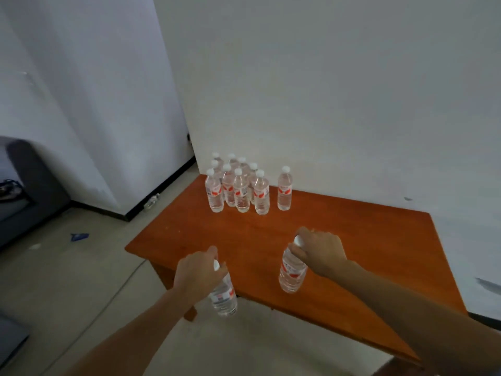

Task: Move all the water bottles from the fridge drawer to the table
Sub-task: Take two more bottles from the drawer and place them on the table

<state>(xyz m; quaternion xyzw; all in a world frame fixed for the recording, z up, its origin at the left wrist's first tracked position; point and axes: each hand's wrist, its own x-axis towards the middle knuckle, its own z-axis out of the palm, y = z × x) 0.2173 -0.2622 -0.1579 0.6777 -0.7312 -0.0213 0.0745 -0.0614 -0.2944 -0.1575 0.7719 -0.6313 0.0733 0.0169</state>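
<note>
both arms reach forward, left hand (199,272) gripping left bottle (223,297), right hand (321,252) gripping right bottle (292,272).

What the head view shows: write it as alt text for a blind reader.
The left hand grips one water bottle by its top at the near edge of an orange wooden table, and the right hand grips a second bottle over it. A cluster of upright bottles stands farther back, a lone bottle right of it.

A white wall (325,90) with a black baseboard (165,189) meets a pale floor (81,289). A dark grey sofa (32,183) stands at the left edge. Near it a small blue scrap (79,236) lies on the floor, and a whitish object (151,201) rests beside the baseboard.
</note>
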